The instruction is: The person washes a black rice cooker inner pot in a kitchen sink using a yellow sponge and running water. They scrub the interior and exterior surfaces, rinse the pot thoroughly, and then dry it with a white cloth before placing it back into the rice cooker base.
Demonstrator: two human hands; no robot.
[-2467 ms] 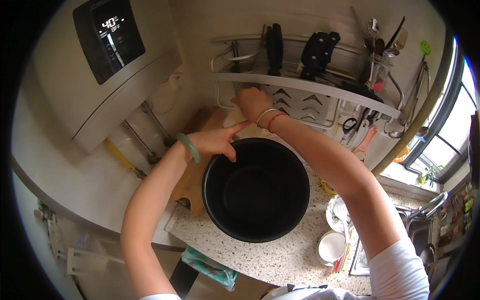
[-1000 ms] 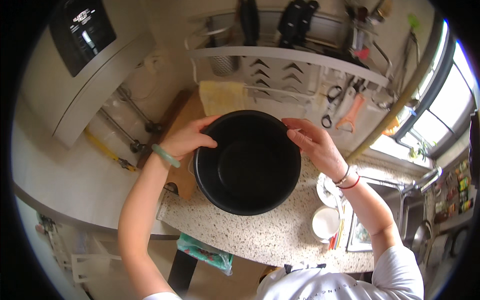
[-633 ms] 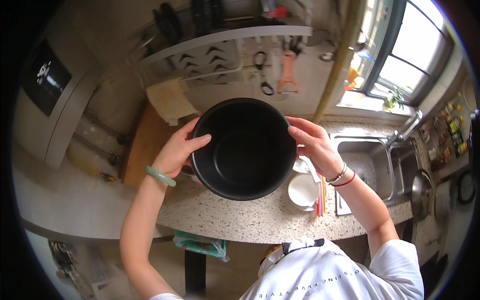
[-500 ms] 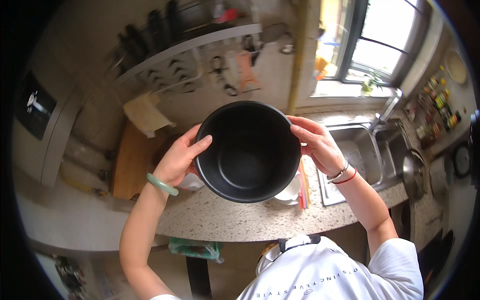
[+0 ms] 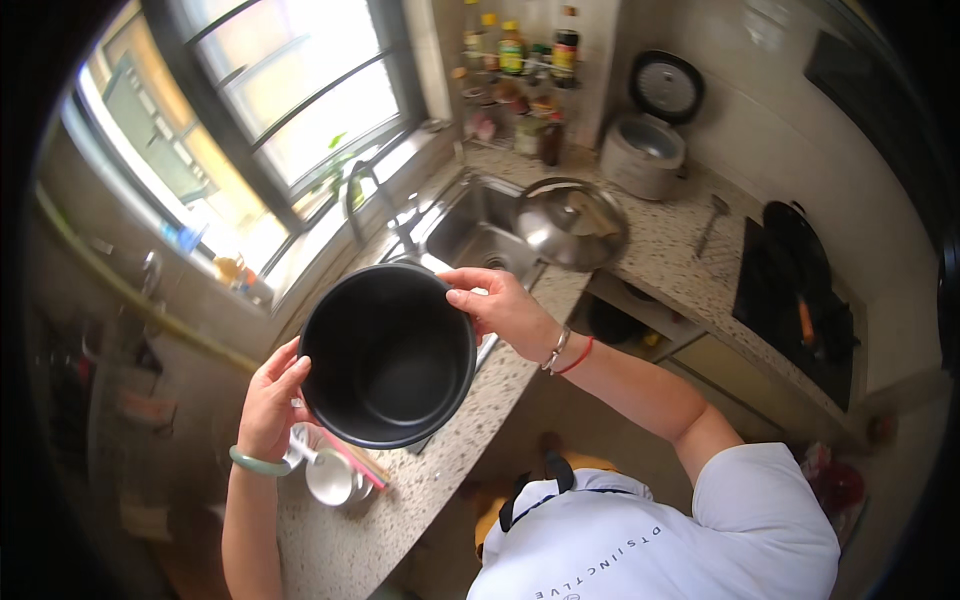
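Note:
Between my two hands is a round, black rice cooker inner pot [image 5: 390,360], its mouth facing up toward me and no contents visible in it. My left hand [image 5: 268,405] grips its left rim, thumb on the edge and fingers behind. On the upper right rim, my right hand [image 5: 505,310] pinches the edge with its thumb on top. The pot is held up above the counter [image 5: 425,500], near the sink [image 5: 475,215]. Farther right on the counter stands a white rice cooker [image 5: 635,165] with its lid raised.
White cups [image 5: 330,478] and several coloured sticks [image 5: 365,462] lie below the pot. A large shiny metal lid or pan [image 5: 560,230] rests beside the sink, near the faucet [image 5: 400,230]. Sauce bottles [image 5: 512,50] fill a corner rack. A dark pan [image 5: 800,245] sits on the black stove [image 5: 770,290].
My view has turned right, bringing the rice cooker and stove into sight. Both hands still hold the pot, which now appears nearer the sink.

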